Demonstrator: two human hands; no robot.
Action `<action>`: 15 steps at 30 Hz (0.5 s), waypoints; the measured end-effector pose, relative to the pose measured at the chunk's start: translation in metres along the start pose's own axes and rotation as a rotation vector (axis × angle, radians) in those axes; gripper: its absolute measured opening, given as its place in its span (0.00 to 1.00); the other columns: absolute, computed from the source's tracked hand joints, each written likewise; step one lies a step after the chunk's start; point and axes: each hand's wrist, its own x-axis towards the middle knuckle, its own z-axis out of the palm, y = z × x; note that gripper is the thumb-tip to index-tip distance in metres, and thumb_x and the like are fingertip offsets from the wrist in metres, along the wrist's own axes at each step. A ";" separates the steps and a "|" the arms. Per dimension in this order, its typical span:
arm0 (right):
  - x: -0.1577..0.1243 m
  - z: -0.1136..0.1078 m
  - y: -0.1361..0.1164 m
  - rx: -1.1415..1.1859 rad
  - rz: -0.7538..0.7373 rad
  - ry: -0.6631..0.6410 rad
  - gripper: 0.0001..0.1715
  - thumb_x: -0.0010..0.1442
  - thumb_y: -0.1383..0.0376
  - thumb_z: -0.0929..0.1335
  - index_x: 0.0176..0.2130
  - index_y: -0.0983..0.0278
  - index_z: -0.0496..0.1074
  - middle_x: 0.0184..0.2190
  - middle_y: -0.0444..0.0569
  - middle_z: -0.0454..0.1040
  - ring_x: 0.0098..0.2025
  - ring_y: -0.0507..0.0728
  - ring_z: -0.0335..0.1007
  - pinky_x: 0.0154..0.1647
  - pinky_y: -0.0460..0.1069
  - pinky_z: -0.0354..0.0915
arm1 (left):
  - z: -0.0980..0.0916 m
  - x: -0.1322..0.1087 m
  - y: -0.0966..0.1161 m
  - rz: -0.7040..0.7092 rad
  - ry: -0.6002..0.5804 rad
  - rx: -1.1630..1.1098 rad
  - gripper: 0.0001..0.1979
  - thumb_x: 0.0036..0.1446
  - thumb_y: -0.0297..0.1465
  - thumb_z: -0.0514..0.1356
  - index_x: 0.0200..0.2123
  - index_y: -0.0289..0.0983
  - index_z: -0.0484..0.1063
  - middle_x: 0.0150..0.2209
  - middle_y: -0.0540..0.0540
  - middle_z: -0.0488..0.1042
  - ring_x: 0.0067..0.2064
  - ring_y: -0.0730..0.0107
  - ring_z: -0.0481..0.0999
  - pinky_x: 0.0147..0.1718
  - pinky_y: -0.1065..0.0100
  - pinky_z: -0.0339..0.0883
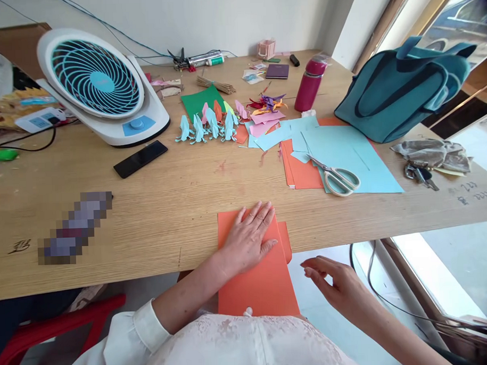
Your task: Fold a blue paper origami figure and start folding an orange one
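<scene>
My left hand lies flat, fingers stretched out, on an orange sheet of paper that hangs over the near edge of the wooden table. A folded orange flap shows at the sheet's right side. My right hand hovers off the table edge, right of the sheet, fingers loosely apart and holding nothing. Scissors rest on light blue sheets and a stack of orange paper farther back.
A row of light blue origami figures stands mid-table with more folded pieces and a green sheet. A white desk fan, a black phone, a pink bottle, a teal bag and keys also sit on the table.
</scene>
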 end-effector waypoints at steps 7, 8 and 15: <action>0.019 0.040 -0.009 0.683 0.066 -0.173 0.21 0.65 0.49 0.64 0.46 0.59 0.76 0.47 0.54 0.77 0.50 0.63 0.73 0.51 0.58 0.69 | 0.000 0.000 0.001 -0.001 0.005 0.001 0.33 0.69 0.43 0.46 0.71 0.35 0.43 0.73 0.43 0.43 0.73 0.56 0.42 0.68 0.50 0.42; 0.023 0.043 -0.011 0.766 0.081 -0.190 0.22 0.64 0.47 0.66 0.43 0.60 0.76 0.43 0.54 0.78 0.46 0.63 0.74 0.48 0.58 0.71 | -0.001 0.000 0.001 0.003 0.007 -0.002 0.33 0.69 0.43 0.46 0.71 0.36 0.43 0.73 0.43 0.43 0.73 0.56 0.42 0.68 0.50 0.42; 0.006 0.048 -0.021 0.649 0.150 -0.038 0.23 0.64 0.47 0.64 0.29 0.61 0.68 0.29 0.47 0.72 0.31 0.56 0.67 0.31 0.50 0.65 | -0.003 0.002 -0.032 -0.064 -0.012 0.026 0.32 0.70 0.41 0.44 0.72 0.36 0.42 0.72 0.43 0.45 0.73 0.57 0.42 0.68 0.49 0.43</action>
